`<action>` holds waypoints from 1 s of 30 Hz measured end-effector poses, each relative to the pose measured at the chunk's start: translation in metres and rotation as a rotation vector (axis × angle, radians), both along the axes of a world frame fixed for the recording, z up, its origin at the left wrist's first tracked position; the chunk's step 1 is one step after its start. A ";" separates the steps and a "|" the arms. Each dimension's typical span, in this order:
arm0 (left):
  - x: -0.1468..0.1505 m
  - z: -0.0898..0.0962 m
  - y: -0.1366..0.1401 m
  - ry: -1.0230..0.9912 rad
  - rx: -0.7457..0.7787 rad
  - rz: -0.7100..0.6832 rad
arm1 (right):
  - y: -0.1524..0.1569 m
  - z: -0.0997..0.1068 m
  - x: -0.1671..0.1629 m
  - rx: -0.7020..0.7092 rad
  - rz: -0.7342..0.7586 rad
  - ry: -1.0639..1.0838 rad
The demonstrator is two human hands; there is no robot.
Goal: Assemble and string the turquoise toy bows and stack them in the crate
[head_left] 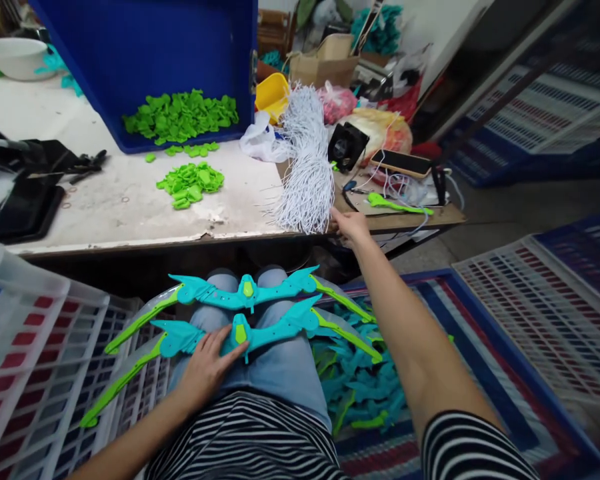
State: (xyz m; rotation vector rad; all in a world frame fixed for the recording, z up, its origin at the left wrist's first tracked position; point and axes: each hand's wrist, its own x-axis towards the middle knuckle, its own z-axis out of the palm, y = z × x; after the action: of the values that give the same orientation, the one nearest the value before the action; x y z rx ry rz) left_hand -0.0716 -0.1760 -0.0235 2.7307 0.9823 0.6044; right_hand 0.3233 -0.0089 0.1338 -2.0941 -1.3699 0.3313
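Observation:
Two turquoise and lime-green toy bows lie across my thighs, one beyond the other. My left hand (213,360) is closed around the middle of the nearer toy bow (280,333), left of its green centre piece. The farther toy bow (275,293) lies just past it, with no hand on it. At the table's front edge my right hand (351,227) reaches out, fingers pinched at the lower right end of a thick bundle of white strings (307,167). How many strings lie between those fingertips is too small to make out.
On the table (105,200), small green plastic pieces (193,183) lie before a tilted blue bin (180,53) holding more. A black fan (347,147) and phone (403,162) sit right of the strings. Crates (45,347) flank my legs; turquoise parts (365,380) fill the right one.

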 end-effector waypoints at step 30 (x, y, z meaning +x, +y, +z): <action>0.189 0.055 -0.034 -0.002 -1.294 -0.365 | -0.334 -0.076 -0.019 -0.077 -0.493 0.722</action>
State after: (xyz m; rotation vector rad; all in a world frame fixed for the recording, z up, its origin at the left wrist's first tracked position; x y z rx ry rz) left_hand 0.1172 -0.2099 0.0313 1.6340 0.5099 -0.1209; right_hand 0.3047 -0.3433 0.0583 -1.9891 -0.4154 0.8289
